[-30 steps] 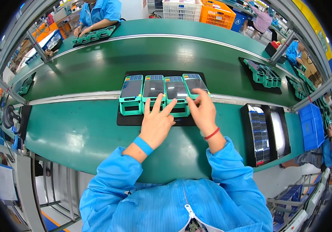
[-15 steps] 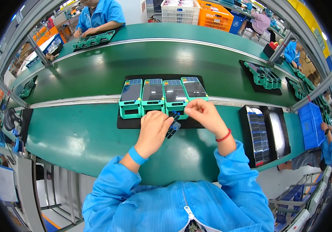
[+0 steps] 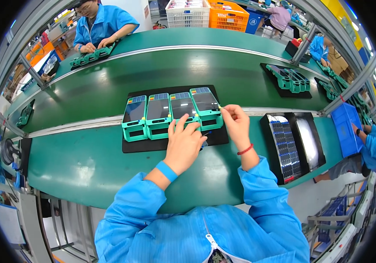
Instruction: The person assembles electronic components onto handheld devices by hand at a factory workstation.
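Observation:
Several handheld card terminals with dark screens, coloured keypads and green frames lie side by side on a black mat. Over the lower end of the third one from the left is my left hand, its fingertips spread on the frame. Small black parts with bluish bits stick out by its thumb, mostly covered by the hand. My right hand pinches with thumb and forefinger at the right edge of the rightmost terminal. Whatever sits in that pinch is too small to make out.
To the right stands a black box with rows of small dark parts, beside a blue bin. Beyond the metal rail, another mat carries more green-framed units. Across the line a co-worker handles similar units.
My left hand has gone from gripping the black parts in front of the terminals to resting fingertips on one. My right hand has reached the rightmost terminal's edge. The view has shifted slightly.

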Action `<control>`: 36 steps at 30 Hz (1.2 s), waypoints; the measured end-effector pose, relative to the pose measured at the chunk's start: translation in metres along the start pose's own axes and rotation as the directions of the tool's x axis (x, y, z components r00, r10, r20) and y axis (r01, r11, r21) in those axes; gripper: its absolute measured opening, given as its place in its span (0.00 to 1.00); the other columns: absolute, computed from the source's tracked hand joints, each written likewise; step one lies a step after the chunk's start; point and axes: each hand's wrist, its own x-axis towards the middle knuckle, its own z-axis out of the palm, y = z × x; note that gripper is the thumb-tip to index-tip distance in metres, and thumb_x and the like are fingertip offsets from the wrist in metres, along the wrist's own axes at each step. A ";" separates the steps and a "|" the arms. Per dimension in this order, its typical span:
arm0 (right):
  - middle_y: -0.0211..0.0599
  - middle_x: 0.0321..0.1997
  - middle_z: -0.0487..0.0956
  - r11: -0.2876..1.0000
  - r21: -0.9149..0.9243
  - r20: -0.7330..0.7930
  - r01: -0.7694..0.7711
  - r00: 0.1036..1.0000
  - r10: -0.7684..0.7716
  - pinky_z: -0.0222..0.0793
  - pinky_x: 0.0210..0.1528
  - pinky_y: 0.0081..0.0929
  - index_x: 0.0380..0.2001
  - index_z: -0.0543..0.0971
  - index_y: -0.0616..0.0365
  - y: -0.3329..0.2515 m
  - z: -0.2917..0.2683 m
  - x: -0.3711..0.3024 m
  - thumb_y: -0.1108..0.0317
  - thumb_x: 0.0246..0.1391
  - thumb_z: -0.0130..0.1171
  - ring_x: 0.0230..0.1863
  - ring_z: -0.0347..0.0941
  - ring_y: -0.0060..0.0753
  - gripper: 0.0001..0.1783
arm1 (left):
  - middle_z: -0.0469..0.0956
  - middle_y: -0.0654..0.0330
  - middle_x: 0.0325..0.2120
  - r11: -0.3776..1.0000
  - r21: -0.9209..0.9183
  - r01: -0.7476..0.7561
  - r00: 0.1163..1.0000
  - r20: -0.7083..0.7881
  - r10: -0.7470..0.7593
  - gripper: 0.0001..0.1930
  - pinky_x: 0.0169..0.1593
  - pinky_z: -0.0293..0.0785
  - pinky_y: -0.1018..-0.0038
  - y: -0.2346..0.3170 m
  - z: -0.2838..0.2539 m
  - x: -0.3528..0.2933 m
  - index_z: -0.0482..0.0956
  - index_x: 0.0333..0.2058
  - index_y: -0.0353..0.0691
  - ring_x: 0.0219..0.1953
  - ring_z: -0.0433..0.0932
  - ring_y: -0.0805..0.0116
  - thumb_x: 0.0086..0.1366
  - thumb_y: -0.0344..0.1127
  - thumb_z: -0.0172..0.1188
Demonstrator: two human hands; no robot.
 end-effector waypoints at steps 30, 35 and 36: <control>0.33 0.26 0.76 0.102 -0.029 0.815 -0.994 0.035 0.579 0.44 0.11 0.13 0.42 0.72 0.62 -0.059 0.029 -0.088 0.48 0.58 0.54 0.12 0.50 0.11 0.24 | 0.75 0.57 0.49 0.811 -0.539 0.227 0.872 -0.259 -0.416 0.10 0.60 0.56 0.64 -0.028 -0.083 -0.045 0.76 0.30 0.32 0.60 0.61 0.53 0.65 0.29 0.46; 0.34 0.30 0.77 -0.057 0.220 0.782 -0.974 0.141 0.607 0.43 0.12 0.13 0.33 0.71 0.58 -0.018 0.085 -0.076 0.60 0.56 0.58 0.13 0.52 0.12 0.12 | 0.75 0.53 0.47 0.642 -0.703 0.307 0.799 -0.176 -0.575 0.13 0.59 0.58 0.67 -0.034 -0.088 -0.081 0.74 0.42 0.29 0.59 0.64 0.58 0.68 0.29 0.43; 0.34 0.31 0.77 -0.126 0.226 0.789 -0.966 0.105 0.605 0.43 0.12 0.13 0.31 0.70 0.57 -0.017 0.090 -0.070 0.63 0.56 0.57 0.13 0.52 0.12 0.10 | 0.74 0.53 0.48 0.617 -0.723 0.310 0.788 -0.168 -0.592 0.13 0.59 0.58 0.67 -0.034 -0.088 -0.088 0.74 0.42 0.28 0.58 0.64 0.59 0.68 0.29 0.43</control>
